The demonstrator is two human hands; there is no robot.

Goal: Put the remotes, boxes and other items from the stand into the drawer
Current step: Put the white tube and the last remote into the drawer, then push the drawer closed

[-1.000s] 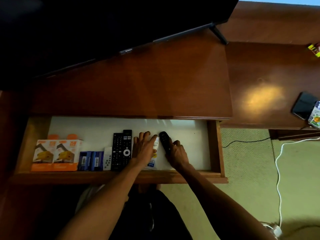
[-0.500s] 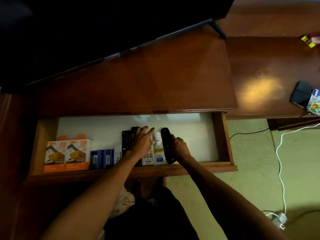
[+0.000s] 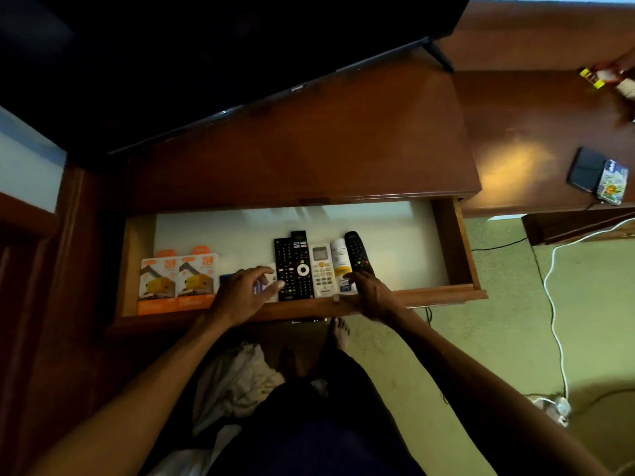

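Note:
The wooden drawer [image 3: 457,245] stands pulled out under the stand top [image 3: 309,149]. Along its front lie two orange boxes [image 3: 178,281], small blue boxes partly hidden, two black remotes [image 3: 293,266], a white remote [image 3: 322,271], a white tube [image 3: 340,257] and a rounded black remote [image 3: 355,252]. My left hand [image 3: 244,293] hovers with spread fingers over the blue boxes, beside the black remotes. My right hand [image 3: 369,295] rests on the drawer's front edge, fingers at the lower end of the rounded black remote, holding nothing.
A dark TV screen [image 3: 206,56] overhangs the stand. On the lower table to the right lie a black phone [image 3: 584,168], a colourful pack [image 3: 611,182] and a yellow item [image 3: 591,77]. A white cable [image 3: 553,304] trails over the green carpet.
Both hands have drawn back toward the drawer's front. The left hand slid left off the white remote and tube, uncovering them. The right hand has let go of the rounded black remote.

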